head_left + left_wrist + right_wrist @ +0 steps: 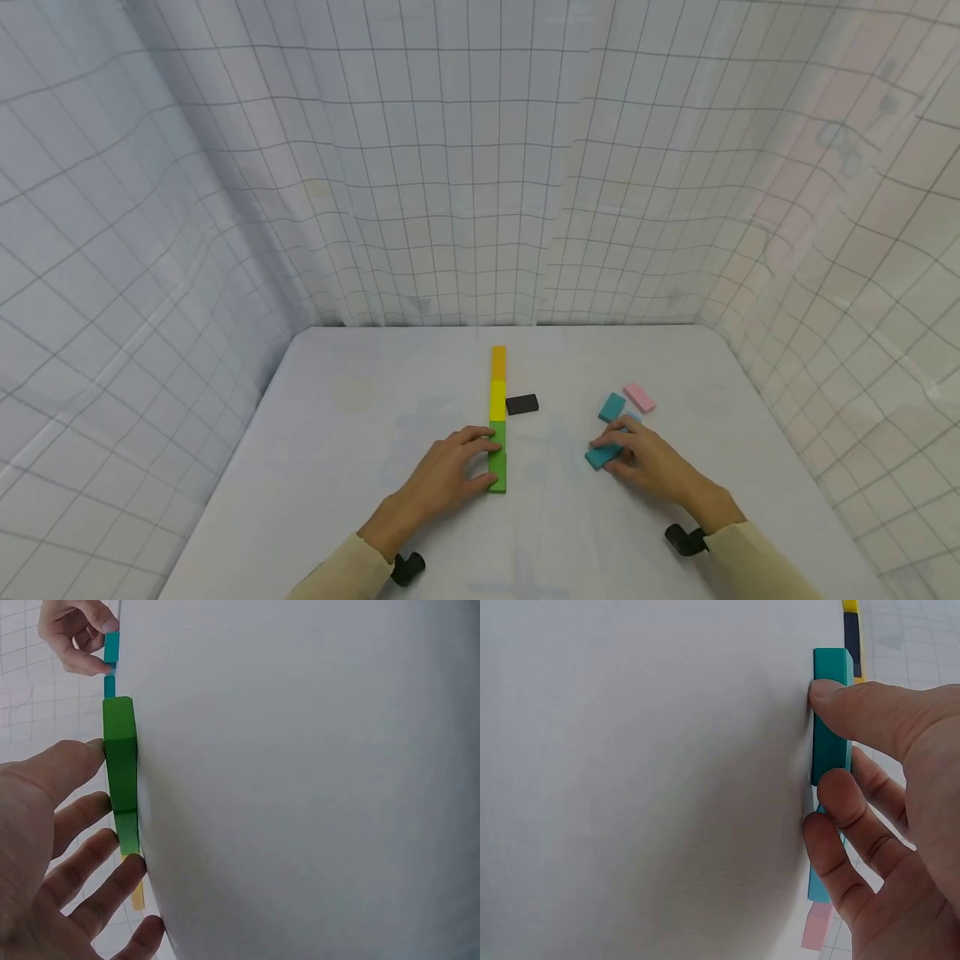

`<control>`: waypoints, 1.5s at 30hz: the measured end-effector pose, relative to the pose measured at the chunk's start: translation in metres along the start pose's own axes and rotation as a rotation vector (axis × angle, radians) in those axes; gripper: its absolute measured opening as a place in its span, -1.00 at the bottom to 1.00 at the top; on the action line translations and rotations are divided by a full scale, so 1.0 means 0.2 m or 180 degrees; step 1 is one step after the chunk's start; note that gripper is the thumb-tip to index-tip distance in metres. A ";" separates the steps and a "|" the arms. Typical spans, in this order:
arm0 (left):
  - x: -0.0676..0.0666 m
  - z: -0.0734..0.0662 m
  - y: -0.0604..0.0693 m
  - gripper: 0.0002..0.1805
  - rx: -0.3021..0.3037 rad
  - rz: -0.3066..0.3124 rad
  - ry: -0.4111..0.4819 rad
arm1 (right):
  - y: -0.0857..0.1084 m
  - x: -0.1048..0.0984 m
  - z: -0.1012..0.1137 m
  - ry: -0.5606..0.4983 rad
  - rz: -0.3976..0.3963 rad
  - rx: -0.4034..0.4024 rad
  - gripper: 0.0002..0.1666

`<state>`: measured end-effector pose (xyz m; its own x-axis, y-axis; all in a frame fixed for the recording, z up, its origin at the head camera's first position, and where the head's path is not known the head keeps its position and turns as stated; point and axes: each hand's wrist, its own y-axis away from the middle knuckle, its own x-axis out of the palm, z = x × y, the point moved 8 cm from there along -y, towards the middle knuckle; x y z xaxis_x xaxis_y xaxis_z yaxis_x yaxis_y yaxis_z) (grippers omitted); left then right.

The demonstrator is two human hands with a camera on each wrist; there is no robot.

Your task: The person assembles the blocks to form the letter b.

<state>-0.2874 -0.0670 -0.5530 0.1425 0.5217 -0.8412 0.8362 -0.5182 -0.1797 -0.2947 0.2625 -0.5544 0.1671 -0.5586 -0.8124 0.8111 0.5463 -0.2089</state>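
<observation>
Our left hand [447,475] rests with fingers apart along the two green blocks [501,465], seemingly to steady the straight row they form with a yellow block [498,402] and an orange block [498,364]. Our right hand [651,465] pinches a teal block [602,456] between thumb and fingers, right of the row, probably gripping its long sides for control. The blocks look smooth, flat-faced and oblong; the white table [337,500] looks faintly creased, like cloth.
</observation>
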 end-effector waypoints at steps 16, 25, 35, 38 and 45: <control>0.01 0.00 0.00 -0.53 -0.0034 0.0004 -0.0023 | 0.00 0.01 0.03 0.0050 -0.0072 -0.0033 -0.59; 0.01 0.00 0.00 -0.53 -0.0075 0.0023 -0.0060 | -0.01 0.02 0.02 0.0057 0.0011 0.0113 -0.60; 0.00 -0.01 0.00 -0.52 -0.0057 0.0019 -0.0089 | -0.03 0.04 0.03 0.0078 0.0019 0.0132 -0.60; 0.01 -0.01 0.00 -0.52 -0.0069 0.0023 -0.0082 | -0.03 0.04 0.03 0.0086 0.0013 0.0141 -0.60; 0.00 -0.01 0.00 -0.52 -0.0077 0.0065 -0.0110 | -0.05 0.04 0.05 0.0059 0.0039 0.0158 -0.61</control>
<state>-0.2856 -0.0648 -0.5523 0.1417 0.4870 -0.8618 0.8459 -0.5118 -0.1502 -0.2958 0.2466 -0.5544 0.1671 -0.5402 -0.8248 0.8360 0.5210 -0.1719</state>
